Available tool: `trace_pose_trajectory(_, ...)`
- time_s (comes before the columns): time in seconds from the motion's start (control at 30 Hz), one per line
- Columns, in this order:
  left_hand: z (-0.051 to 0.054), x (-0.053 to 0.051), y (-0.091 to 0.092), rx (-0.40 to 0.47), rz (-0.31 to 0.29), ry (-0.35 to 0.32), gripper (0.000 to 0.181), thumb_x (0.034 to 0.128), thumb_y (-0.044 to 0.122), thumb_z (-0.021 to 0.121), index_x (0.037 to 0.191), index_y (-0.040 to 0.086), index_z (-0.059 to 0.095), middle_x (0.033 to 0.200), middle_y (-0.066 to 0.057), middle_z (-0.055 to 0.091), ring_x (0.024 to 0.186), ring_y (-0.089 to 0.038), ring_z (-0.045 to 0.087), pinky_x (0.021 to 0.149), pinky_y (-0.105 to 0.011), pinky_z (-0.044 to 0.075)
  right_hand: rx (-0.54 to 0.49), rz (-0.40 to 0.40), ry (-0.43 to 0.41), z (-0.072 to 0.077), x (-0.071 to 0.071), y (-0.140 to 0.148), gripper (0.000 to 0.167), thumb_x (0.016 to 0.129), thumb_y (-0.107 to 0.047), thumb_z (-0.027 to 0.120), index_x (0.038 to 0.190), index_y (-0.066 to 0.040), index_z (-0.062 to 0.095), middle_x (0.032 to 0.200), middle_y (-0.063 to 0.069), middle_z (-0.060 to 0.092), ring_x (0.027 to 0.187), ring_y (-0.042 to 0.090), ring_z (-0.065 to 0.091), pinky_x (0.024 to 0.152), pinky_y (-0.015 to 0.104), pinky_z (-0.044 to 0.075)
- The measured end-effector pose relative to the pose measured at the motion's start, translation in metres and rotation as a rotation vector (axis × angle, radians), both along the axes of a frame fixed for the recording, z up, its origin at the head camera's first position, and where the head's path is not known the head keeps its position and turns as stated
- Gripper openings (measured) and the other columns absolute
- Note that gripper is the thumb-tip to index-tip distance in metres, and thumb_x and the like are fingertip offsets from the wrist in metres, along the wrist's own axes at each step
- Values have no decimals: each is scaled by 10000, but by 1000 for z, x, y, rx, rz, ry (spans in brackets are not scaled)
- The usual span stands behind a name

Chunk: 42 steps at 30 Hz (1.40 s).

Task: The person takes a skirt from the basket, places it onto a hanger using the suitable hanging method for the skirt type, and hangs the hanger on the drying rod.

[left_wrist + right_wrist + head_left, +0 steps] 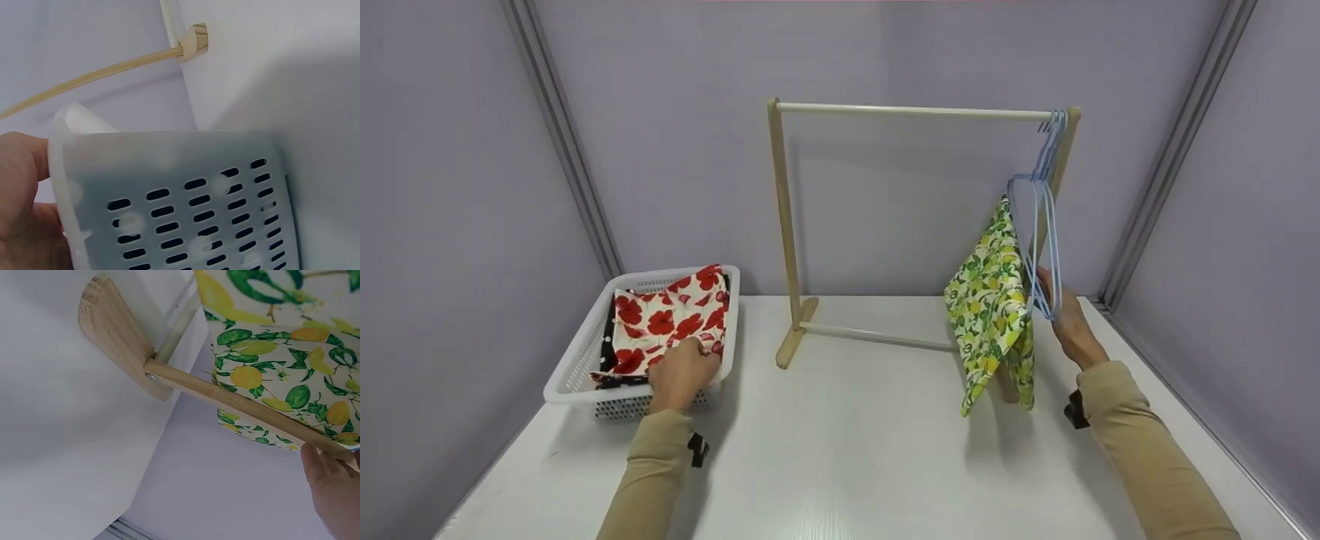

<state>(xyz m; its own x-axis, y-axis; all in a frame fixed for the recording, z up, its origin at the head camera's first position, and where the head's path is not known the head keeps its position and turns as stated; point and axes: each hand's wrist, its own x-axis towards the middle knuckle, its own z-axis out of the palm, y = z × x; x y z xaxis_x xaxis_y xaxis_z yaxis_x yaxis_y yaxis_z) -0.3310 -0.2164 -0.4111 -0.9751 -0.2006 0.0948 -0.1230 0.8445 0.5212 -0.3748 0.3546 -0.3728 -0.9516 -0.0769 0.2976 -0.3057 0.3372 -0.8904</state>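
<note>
My left hand is over the near right part of a white basket, its curled fingers pinching the white cloth with red flowers. The left wrist view shows the hand beyond the basket's rim, its fingertips hidden. A lemon-print cloth hangs from blue hangers at the rack's right end. My right hand is just behind and right of the hangers. In the right wrist view its fairly straight fingers touch the wooden post beside the lemon-print cloth.
The rack has a white top bar, a left wooden post and a low crossbar. Black dotted cloth lies under the red-flowered one. Grey walls with metal corner strips stand around the white table.
</note>
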Motion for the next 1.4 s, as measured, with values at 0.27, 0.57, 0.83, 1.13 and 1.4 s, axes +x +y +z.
trace_pose_trajectory(0.27, 1, -3, -6, 47, 35, 40, 250, 868, 228, 513, 966, 19, 609, 895, -165, 633, 779, -300, 565, 666, -429, 430, 54, -42, -12, 2, 1, 4, 711, 1033, -552, 100, 1573, -89, 79, 1633, 202, 83, 1504, 401, 41, 1204, 591, 38)
trace_pose_trajectory(0.57, 6, 1, -23, 10, 81, -7, 354, 908, 386, 520, 670, 143, 425, 628, -16, 411, 609, -203, 466, 553, -336, 323, 2, -25, -51, 6, 2, 1, 753, 1019, -580, 115, 1570, -69, 151, 1604, 218, 191, 1496, 373, 118, 1198, 572, 108)
trace_pose_trajectory(0.83, 10, -2, -27, 49, 55, -48, 323, 912, 374, 490, 813, 77, 568, 793, -86, 571, 735, -246, 549, 608, -360, 383, -23, -27, -20, 0, -1, 3, 790, 1019, -569, 102, 1547, 15, 170, 1580, 241, 207, 1499, 357, 133, 1215, 533, 136)
trace_pose_trajectory(1.13, 4, -4, -22, -68, 30, -167, 732, 881, 583, 432, 1184, -58, 612, 1185, -290, 627, 984, -398, 588, 882, -603, 394, -57, 29, 14, -3, -4, -2, 769, 1026, -565, 147, 1564, -21, 73, 1639, 184, 44, 1514, 352, 14, 1214, 550, 117)
trace_pose_trajectory(1.4, -8, -6, -17, -68, 73, -78, 626, 920, 545, 429, 1003, -27, 667, 1083, -281, 668, 977, -420, 612, 921, -640, 347, -55, 12, -16, -5, -2, -2, 794, 1016, -585, 137, 1563, -13, 75, 1639, 186, 59, 1517, 339, 31, 1222, 527, 114)
